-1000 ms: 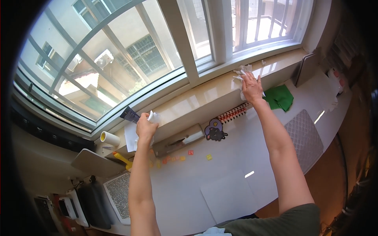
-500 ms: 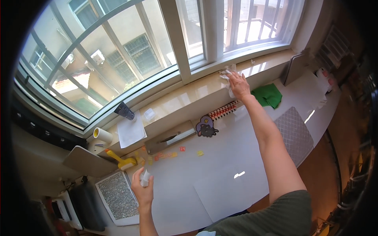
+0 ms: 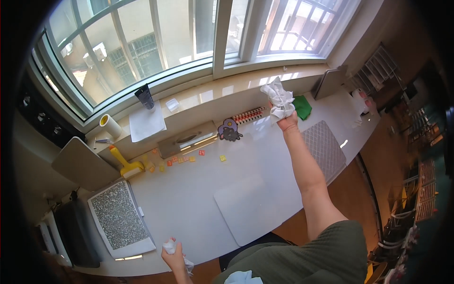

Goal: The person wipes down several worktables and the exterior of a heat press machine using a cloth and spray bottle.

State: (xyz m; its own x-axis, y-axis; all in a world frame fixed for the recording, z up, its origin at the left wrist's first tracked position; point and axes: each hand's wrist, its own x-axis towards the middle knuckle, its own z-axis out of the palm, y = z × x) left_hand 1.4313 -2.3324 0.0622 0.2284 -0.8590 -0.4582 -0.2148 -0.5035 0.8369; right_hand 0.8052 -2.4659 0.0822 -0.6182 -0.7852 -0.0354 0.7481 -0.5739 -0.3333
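My right hand (image 3: 287,123) is raised over the far right of the table, just in front of the windowsill. Its fingers are closed on a large crumpled white tissue (image 3: 280,98), which covers most of them. A green cloth (image 3: 302,107) lies just beyond that wrist. Down by the table's near edge, my left hand (image 3: 175,258) is closed round a smaller white wad of tissue (image 3: 169,245), part of which hangs out below the palm.
Along the sill (image 3: 205,97) stand a dark tube (image 3: 144,96), white paper (image 3: 147,124) and a tape roll (image 3: 110,125). On the white table (image 3: 189,208) are a yellow brush (image 3: 127,163), several small number tags (image 3: 202,153), a speckled board (image 3: 119,215) and a grey quilted mat (image 3: 324,144).
My right hand has come off the sill with the tissue and turned it upward. My left hand has dropped to the table's near edge. The whole view has shifted.
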